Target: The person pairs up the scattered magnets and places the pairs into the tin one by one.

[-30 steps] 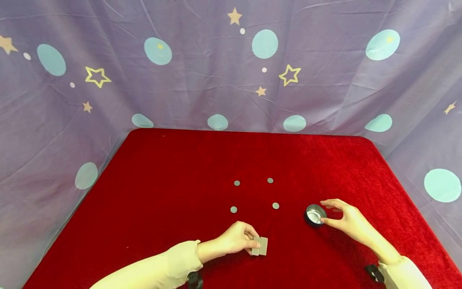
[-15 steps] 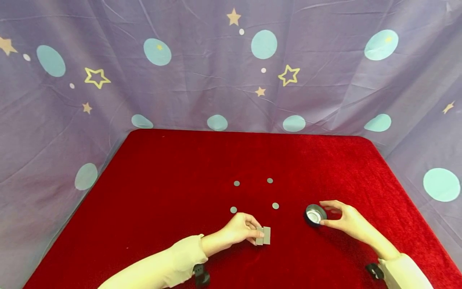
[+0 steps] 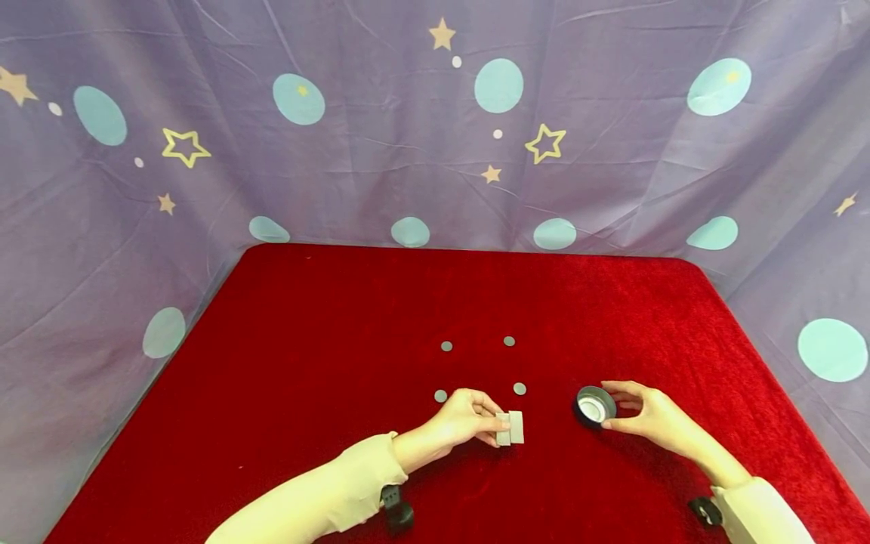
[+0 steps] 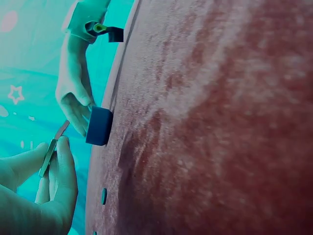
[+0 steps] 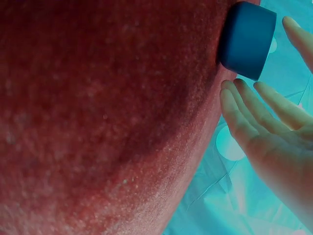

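Note:
Between thumb and fingers, my left hand pinches a small pale grey rectangular thing made of two flat pieces set side by side, one slightly higher. Edge-on in the left wrist view, a thin piece sticks out past a thicker flat piece. To the right, a short round dark cup with a shiny light inside stands upright on the red cloth. My right hand is beside it, thumb and fingers spread around its right side. In the right wrist view, the fingertips are close to the cup's dark wall.
Several small grey discs lie on the red cloth beyond my left hand, among them a near right disc and a far left disc. A purple curtain with stars and ovals encloses the table's back and sides.
My left hand has moved right and farther from me, carrying the grey rectangular thing closer to the cup. The right hand and the cup stay almost in place.

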The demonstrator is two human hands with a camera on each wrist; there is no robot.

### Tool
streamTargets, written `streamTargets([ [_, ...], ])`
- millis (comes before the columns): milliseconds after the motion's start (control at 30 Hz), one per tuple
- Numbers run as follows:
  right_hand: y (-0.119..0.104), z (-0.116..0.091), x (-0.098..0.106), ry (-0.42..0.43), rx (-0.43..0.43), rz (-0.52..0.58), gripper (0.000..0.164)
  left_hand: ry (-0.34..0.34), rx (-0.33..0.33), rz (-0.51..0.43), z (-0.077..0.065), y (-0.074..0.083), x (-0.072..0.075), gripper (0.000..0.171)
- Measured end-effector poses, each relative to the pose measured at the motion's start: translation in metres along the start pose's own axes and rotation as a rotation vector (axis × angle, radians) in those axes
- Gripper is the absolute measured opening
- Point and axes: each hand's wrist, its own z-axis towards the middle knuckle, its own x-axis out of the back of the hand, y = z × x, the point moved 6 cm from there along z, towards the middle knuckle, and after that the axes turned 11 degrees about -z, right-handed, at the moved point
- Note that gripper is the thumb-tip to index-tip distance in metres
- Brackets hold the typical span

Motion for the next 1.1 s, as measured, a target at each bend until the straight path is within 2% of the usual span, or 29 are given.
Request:
streamTargets([
  [533,-0.003,0.002,-0.005,0.0,0.048,0.078,0.053,0.028,0.01,-0.107,0.017,0.006,-0.016,0.017],
  [767,0.0,0.004,-0.005,-0.008,0.005,0.055,0.053,0.034,0.014,-0.131,0.025,0.007,-0.024,0.019],
  [1100,0.0,0.003,-0.006,-0.007,0.011,0.042,0.05,0.044,0.018,-0.189,0.04,0.006,-0.036,0.019],
])
